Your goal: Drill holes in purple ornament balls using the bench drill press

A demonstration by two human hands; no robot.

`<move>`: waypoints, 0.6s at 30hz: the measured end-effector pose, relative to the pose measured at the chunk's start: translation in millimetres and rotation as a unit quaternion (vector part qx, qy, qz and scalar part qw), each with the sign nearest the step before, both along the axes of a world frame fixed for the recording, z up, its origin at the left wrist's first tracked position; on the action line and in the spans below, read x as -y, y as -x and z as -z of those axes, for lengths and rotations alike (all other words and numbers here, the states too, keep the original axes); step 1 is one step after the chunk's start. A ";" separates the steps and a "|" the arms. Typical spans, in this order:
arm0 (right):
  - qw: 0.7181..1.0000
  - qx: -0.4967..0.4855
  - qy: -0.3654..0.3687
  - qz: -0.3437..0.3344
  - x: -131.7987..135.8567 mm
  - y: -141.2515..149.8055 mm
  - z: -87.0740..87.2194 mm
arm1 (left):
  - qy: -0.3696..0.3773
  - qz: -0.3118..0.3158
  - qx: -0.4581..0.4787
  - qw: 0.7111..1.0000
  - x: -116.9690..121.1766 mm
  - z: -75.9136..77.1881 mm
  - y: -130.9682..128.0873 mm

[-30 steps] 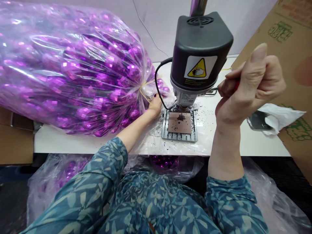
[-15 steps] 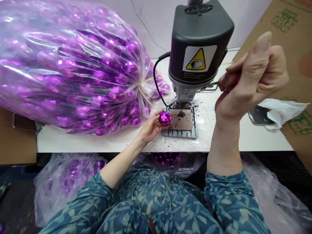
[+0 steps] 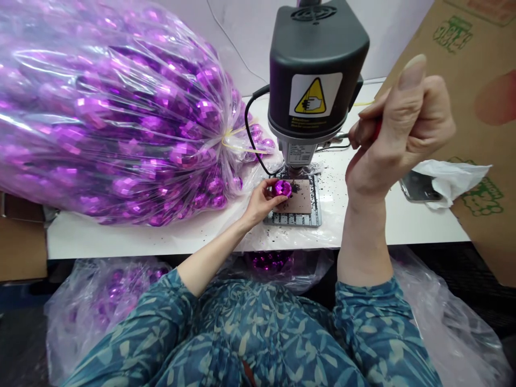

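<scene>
My left hand [image 3: 263, 200] pinches a small faceted purple ball [image 3: 281, 188] at the left edge of the brown pad [image 3: 301, 196] on the machine's metal base plate [image 3: 293, 219]. Above it stands the black head of a bench press machine [image 3: 317, 80] with a yellow warning label. My right hand [image 3: 397, 131] is closed in a fist round the machine's red-gripped lever [image 3: 376, 129], raised at the head's right side. Dark crumbs lie scattered on the pad and on the white table [image 3: 121, 236].
A big clear bag full of purple balls [image 3: 113, 113], tied with a yellow band, lies on the table's left half. More bagged balls [image 3: 268, 262] hang below the table's front edge. A cardboard box [image 3: 479, 102] stands at the right, with a phone [image 3: 417, 186] and a white tissue [image 3: 453, 177] beside it.
My left hand drew back from the mouth of the big bag with a purple ball and carried it right, onto the pad's edge. My right hand stayed on the lever.
</scene>
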State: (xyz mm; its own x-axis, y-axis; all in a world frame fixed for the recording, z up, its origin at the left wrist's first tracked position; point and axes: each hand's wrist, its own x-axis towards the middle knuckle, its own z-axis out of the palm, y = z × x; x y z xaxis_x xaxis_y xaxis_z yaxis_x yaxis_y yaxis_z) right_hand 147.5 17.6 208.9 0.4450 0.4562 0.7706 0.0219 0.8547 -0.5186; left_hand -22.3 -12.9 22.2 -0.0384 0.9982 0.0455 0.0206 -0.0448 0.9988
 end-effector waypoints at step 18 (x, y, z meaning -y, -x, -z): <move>0.999 0.014 0.014 0.033 4.4 2.7 -1.6 | -0.020 -0.018 -0.050 0.998 -3.3 2.4 -12.0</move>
